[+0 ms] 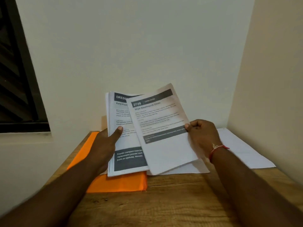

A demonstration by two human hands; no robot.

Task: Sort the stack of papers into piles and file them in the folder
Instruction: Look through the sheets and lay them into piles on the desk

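Note:
My left hand [105,145] grips a stack of printed papers [122,125] held upright above the table, thumb on the front page headed "DRESS...". My right hand [202,133] pinches the right edge of a single sheet [161,128], headed "2748 Living Room, Wipe Baseboards Clean", which tilts to the right and overlaps the stack. An orange folder [118,183] lies flat on the wooden table [172,202] beneath the stack, at the left. White sheets [242,149] lie flat on the table at the right, partly hidden by my right hand and the held sheet.
The table sits in a corner, with a wall [131,46] behind and another wall [275,79] on the right. A dark window [14,79] with a sill is at the left. A red thread bracelet [217,149] circles my right wrist.

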